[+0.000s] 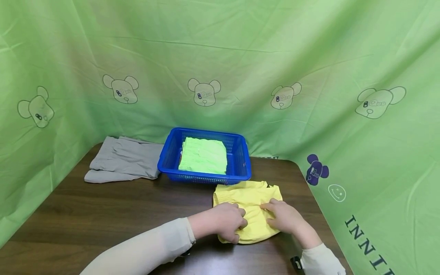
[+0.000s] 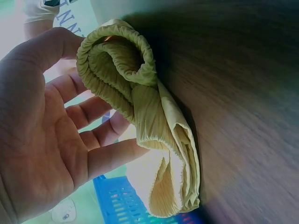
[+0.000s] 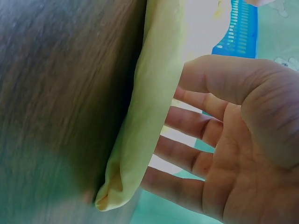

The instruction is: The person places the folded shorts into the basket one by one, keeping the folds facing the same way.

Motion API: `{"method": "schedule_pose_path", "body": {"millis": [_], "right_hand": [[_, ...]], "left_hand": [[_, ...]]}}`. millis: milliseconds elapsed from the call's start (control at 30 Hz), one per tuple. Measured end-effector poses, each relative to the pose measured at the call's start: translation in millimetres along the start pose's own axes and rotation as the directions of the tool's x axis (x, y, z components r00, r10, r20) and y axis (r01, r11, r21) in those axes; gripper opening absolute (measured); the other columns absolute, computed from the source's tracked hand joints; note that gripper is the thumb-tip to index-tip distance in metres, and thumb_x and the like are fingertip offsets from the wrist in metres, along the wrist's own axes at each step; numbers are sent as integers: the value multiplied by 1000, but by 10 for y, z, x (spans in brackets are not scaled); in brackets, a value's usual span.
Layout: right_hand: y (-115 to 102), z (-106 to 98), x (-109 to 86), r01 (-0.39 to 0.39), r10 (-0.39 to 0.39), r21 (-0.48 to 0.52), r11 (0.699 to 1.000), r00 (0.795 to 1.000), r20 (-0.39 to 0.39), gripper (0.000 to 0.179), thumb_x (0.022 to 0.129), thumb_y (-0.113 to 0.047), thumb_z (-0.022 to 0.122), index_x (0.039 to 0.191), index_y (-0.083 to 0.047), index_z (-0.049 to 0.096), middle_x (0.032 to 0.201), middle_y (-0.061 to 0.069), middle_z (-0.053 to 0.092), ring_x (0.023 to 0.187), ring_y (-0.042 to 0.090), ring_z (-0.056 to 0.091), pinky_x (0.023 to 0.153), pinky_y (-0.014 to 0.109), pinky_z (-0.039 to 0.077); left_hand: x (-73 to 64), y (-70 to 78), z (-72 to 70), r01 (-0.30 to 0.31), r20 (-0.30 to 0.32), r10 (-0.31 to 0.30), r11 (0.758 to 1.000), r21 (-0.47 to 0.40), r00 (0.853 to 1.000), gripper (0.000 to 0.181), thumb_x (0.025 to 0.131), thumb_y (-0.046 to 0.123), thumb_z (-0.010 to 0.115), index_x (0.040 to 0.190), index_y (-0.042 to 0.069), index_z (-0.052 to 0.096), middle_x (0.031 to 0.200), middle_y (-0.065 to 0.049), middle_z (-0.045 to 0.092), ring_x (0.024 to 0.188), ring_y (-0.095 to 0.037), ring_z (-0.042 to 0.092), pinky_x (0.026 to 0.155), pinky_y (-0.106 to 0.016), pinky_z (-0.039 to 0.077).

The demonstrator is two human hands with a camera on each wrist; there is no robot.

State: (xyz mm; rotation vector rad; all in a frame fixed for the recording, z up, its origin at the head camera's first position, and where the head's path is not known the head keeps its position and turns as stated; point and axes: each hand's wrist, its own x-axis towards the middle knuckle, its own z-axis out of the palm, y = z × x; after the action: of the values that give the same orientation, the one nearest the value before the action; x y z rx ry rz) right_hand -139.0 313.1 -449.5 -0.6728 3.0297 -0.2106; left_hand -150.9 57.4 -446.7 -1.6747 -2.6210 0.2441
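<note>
Folded yellow shorts point(image 1: 252, 217) with a gathered elastic edge lie on the table in front of the blue basket. On their left side rests my left hand point(image 1: 228, 221), fingertips on top of the cloth. In the left wrist view, the left thumb and fingers reach over the rolled, ruffled edge point(image 2: 114, 65) without curling round it. From the right, my right hand point(image 1: 284, 215) touches the top of the cloth with extended fingers. The right wrist view shows its spread fingers point(image 3: 187, 154) lying along the smooth folded side of the yellow shorts point(image 3: 152, 93).
Behind the shorts stands a blue plastic basket point(image 1: 165, 162) holding a folded bright green garment point(image 1: 204, 156). A folded grey garment point(image 1: 127, 160) lies left of it on the dark wooden table point(image 1: 113, 214). Green curtain fabric point(image 1: 240, 53) surrounds the table's back and sides.
</note>
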Motion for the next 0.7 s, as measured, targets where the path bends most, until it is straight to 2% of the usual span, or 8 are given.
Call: {"method": "schedule_pose_path", "body": {"millis": [233, 500, 700], "right_hand": [[-91, 21, -22, 38, -38, -16, 999, 999, -1, 57, 69, -4, 76, 125, -11, 73, 95, -5, 56, 79, 15, 51, 64, 33, 46], [-235, 22, -21, 69, -69, -30, 997, 998, -1, 59, 69, -6, 79, 128, -10, 71, 97, -4, 56, 79, 17, 51, 64, 33, 47], [-312, 41, -17, 70, -70, -49, 996, 998, 3, 59, 69, -8, 80, 127, -11, 72, 97, -4, 56, 78, 16, 51, 63, 34, 48]], "left_hand": [[-129, -59, 24, -10, -10, 10, 1000, -18, 1000, 24, 78, 52, 75, 85, 33, 62, 87, 12, 52, 73, -12, 45, 59, -25, 36], [-308, -148, 55, -13, -25, 13, 999, -30, 1000, 23, 78, 50, 76, 87, 33, 62, 91, 13, 52, 77, -11, 45, 57, -24, 34], [-391, -186, 71, -24, -17, 24, 999, -40, 1000, 24, 79, 49, 75, 93, 34, 64, 93, 13, 52, 78, -11, 45, 58, -23, 34]]}}
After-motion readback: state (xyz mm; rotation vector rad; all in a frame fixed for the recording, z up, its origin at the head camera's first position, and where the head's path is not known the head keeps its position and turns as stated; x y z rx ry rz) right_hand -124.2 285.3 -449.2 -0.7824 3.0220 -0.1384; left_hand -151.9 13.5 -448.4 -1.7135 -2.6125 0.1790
